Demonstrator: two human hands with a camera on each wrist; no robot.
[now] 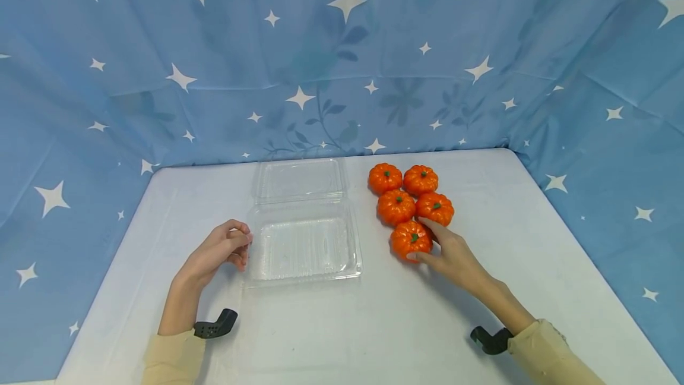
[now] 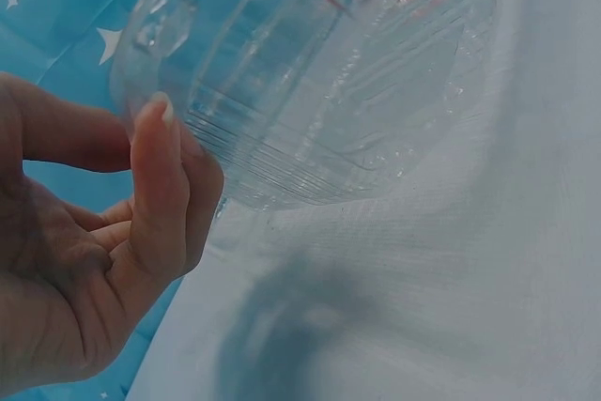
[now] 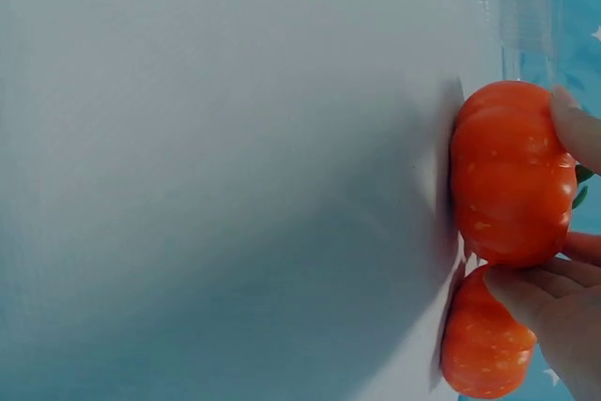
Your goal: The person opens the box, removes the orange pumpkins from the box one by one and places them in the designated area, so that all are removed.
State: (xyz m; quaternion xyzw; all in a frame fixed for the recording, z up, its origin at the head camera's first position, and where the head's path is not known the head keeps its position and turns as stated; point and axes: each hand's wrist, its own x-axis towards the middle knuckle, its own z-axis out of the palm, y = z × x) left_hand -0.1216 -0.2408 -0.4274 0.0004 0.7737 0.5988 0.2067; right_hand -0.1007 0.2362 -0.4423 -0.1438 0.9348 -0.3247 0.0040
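Note:
A clear plastic clamshell container (image 1: 304,248) lies opened flat on the table, its lid (image 1: 301,180) folded back behind the base. At the base's left edge, my left hand (image 1: 219,248) pinches the rim between thumb and fingertips; the left wrist view shows the container's ribbed wall (image 2: 272,152) beside the fingers. Several small orange toy pumpkins with green stems cluster to the right of the container. My right hand (image 1: 449,254) grips the nearest pumpkin (image 1: 410,241), thumb on its front side and fingers behind. In the right wrist view this pumpkin (image 3: 512,176) sits low against the table.
Close behind the held pumpkin are two more, a left pumpkin (image 1: 396,208) and a right pumpkin (image 1: 435,209). Farther back sit another pumpkin (image 1: 385,179) and its neighbour pumpkin (image 1: 421,180). A white cloth covers the table (image 1: 320,331); a blue star-patterned curtain (image 1: 235,46) surrounds it.

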